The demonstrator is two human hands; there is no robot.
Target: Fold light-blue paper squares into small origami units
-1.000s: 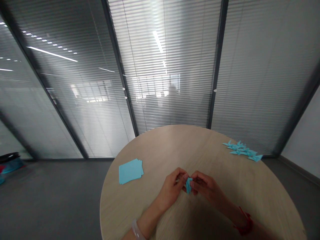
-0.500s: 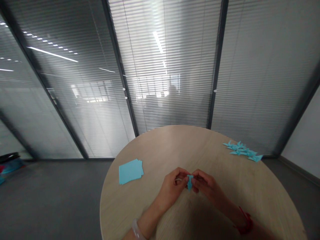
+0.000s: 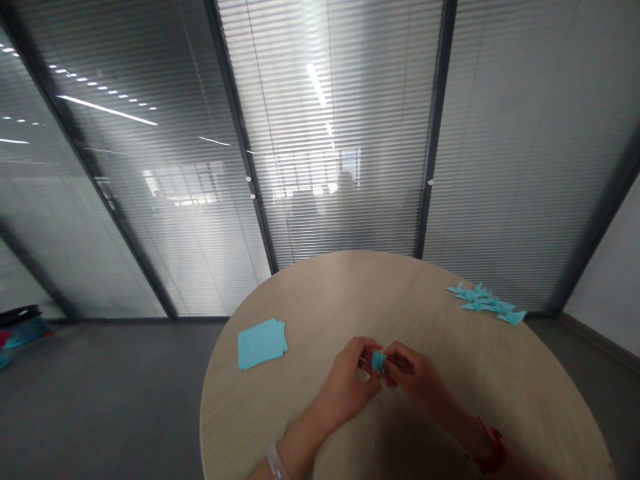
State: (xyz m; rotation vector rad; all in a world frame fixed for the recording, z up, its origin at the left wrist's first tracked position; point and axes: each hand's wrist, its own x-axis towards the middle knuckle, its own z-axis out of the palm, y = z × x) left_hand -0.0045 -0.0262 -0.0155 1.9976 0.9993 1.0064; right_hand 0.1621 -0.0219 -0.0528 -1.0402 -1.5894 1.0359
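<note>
Folded blue paper [image 3: 378, 362] is right of the flat blue stack [image 3: 261, 344]. From afar, I see my left hand [image 3: 345, 378] and right hand [image 3: 414, 375] both touch it, each grip pinching a side; neither is nearer. They hide much of it, so I can't tell its long side or where it points.

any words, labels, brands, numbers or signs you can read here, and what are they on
None can be read.
No writing shows on the stack of flat light blue paper sheets, the small folded light blue paper between the hands, or the pile of folded light blue paper shapes.
The blue, red and black object at the left edge is too blurred to tell.
</note>
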